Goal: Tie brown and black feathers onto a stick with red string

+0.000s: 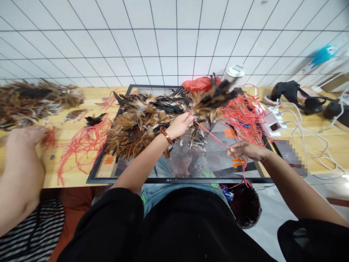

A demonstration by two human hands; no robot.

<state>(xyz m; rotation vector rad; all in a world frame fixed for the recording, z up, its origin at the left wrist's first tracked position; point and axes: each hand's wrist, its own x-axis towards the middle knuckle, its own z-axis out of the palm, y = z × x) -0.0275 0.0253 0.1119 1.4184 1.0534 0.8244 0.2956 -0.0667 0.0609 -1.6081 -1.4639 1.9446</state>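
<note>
My left hand (180, 125), with a beaded bracelet (165, 137) at the wrist, is closed on the base of a bundle of brown and black feathers (211, 100). The bundle's tips point up and to the right. From there a red plastic string (210, 133) runs taut to my right hand (247, 150). Thumb and fingers of that hand pinch the string, and its loose end hangs over the front edge. Under my hands lies a dark-framed glass panel (158, 180). Many more feathers (133, 134) are heaped on its left and middle.
Red strings lie in a pile (242, 116) on the right and a loose tangle (84, 145) on the left. A co-worker's arm (20, 167) reaches in beside more feathers (35, 98). White cables (300, 123), a cup (234, 74) and a black-lined bin (245, 207) are also around.
</note>
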